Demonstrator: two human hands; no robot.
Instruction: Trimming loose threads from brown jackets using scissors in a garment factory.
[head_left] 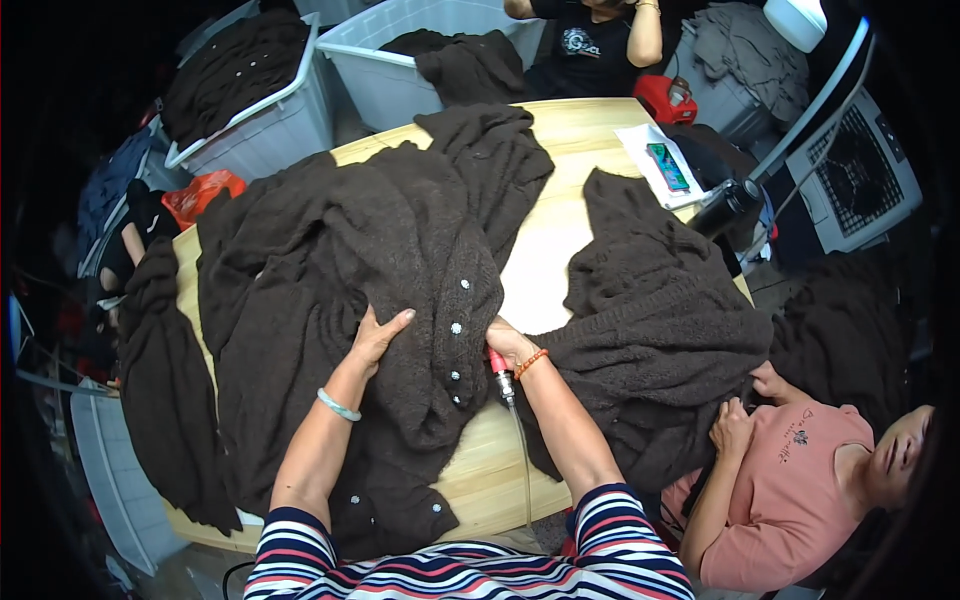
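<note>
A dark brown knitted cardigan with shiny round buttons along its front edge is spread before me on the table. My left hand is on its front, thumb stretched over the knit and fingers tucked into the cloth out of sight. At the buttoned edge, my right hand is closed round a red-handled air tool. A metal fitting and a clear hose run down from it toward the table's near edge. The tool's tip is hidden by my hand and the knit.
More brown knitwear covers the right of the wooden table, handled by a co-worker in pink. Another person in black stands across. Grey bins hold garments at the far left. A phone, black bottle and lamp are far right.
</note>
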